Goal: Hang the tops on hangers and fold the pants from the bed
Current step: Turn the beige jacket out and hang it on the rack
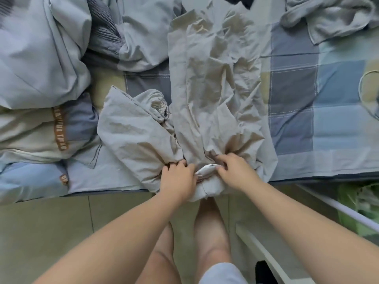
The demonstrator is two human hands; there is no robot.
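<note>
Checked blue-and-beige bedsheet (297, 124) ended at a tiled floor (51, 222). At that near edge, the left hand (177, 179) and right hand (235, 171), fingers curled, gripped one crumpled beige cotton top (215, 89). Bare sheet lay rightward, with one grey cloth heap (332, 19) beyond.

The bed (293, 83) carried a checked sheet in blue, grey and beige. A crumpled beige top (215, 78) lay lengthwise across its middle, one end overhanging the near edge. A pale blue quilt (37, 58) was bunched at left. A pale garment (332, 17) lay crumpled at far right.
</note>
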